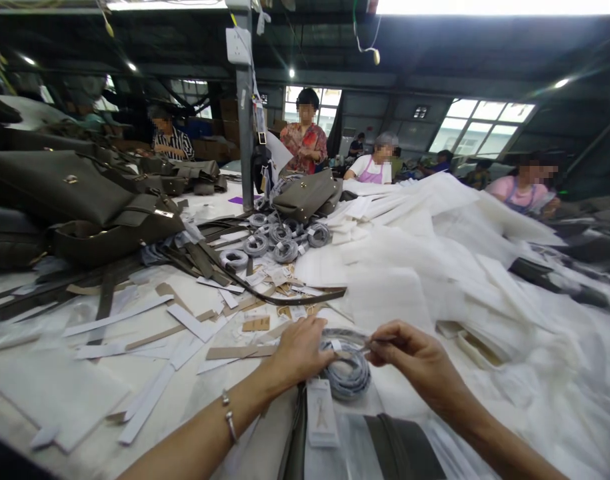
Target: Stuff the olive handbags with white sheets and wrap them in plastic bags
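Observation:
A grey strap coil, which looks wrapped in clear film, lies at the front middle. My left hand grips the left side of the coil, thumb on top and fingers partly hidden behind it. The fingertips of my right hand pinch a thin loose end at the coil's upper right. Just below the coil, a white hang tag rests on an olive bag partly covered by clear plastic.
More wrapped strap coils lie further back, near a grey post. Olive handbags are piled at left. White foam sheets heap up on the right. Paper strips and brown tags litter the table. Several people work behind.

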Available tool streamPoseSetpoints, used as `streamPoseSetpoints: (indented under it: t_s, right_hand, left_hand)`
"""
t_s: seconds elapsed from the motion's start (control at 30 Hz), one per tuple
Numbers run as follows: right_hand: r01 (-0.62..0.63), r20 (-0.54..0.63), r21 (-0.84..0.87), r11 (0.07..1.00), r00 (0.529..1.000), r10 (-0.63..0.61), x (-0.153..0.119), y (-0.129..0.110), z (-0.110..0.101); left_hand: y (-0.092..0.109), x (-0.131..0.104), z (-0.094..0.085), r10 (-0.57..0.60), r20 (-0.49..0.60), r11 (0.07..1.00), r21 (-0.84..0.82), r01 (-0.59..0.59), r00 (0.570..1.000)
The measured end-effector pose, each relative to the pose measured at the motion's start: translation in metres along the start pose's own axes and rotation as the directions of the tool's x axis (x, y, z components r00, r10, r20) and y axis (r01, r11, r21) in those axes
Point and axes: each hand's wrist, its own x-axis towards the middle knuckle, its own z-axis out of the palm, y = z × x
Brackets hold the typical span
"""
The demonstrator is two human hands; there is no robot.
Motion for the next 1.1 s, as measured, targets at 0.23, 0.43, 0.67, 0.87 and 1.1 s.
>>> streamPoseSetpoints:
  t_s: [0.23,0.43,0.67,0.87,1.1]
  right_hand:
    - [0.190,0.179,-0.368,0.910,0.975,-0.131,-0.019,0.025,0.000]
    - [0.079,0.166,-0.272,0.959,0.986,-0.034,-0.031,0.014,-0.004]
    - [0.288,0.166,-0.402,0.869,0.957,-0.240,-0.031,0.005,-0.003]
    - [0.264,0.136,-0.492,0.830,0.965,-0.226,-0.027,0.013,0.009]
    - [0.633,0.344,-0.734,0.246,0.659,-0.668,0.010,0.029,0.024]
  left_hand:
    - [0.011,0.012,0.017,-0.014,0.017,0.994,0.106,0.012,1.000]
    - [0.011,0.015,0.018,-0.004,0.022,0.995,0.097,0.002,1.000]
    - [0.016,0.013,0.002,0.011,-0.050,0.996,0.091,-0.006,0.999]
    - [0.029,0.006,-0.002,0.063,-0.082,0.993,0.102,-0.054,0.995]
    - [0.037,0.003,0.004,0.166,-0.162,0.986,0.018,-0.166,0.973]
